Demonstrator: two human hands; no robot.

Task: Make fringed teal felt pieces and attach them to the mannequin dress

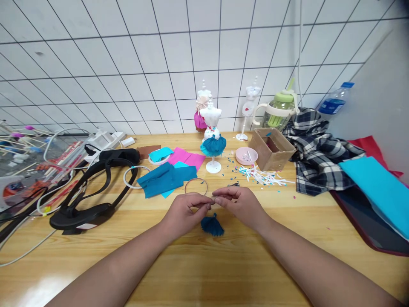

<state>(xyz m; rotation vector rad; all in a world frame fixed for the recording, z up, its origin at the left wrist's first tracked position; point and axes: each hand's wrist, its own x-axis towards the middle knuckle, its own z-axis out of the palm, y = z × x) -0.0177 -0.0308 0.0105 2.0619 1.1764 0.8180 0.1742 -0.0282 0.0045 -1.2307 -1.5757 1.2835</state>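
Observation:
My left hand (191, 210) and my right hand (240, 205) meet at their fingertips above the table. Both are closed in a pinch; whatever lies between the fingers is too small to make out. Just below them, a small fan-shaped piece of dark teal crepe paper (212, 226) with a jagged lower edge lies on the wood. Behind my left hand is a thin copper-coloured wire ring (196, 181). Farther back stands a small white dress-form mannequin (211, 117) wearing a gathered teal paper skirt (213, 146).
Teal paper sheets (162, 177) and a pink sheet (187, 158) lie left of the mannequin. To its right are a pink dish (246, 156), a cardboard box (274, 160) and white paper strips (266, 175). A black headset frame (86, 213) occupies the left; plaid cloth (315, 149) the right.

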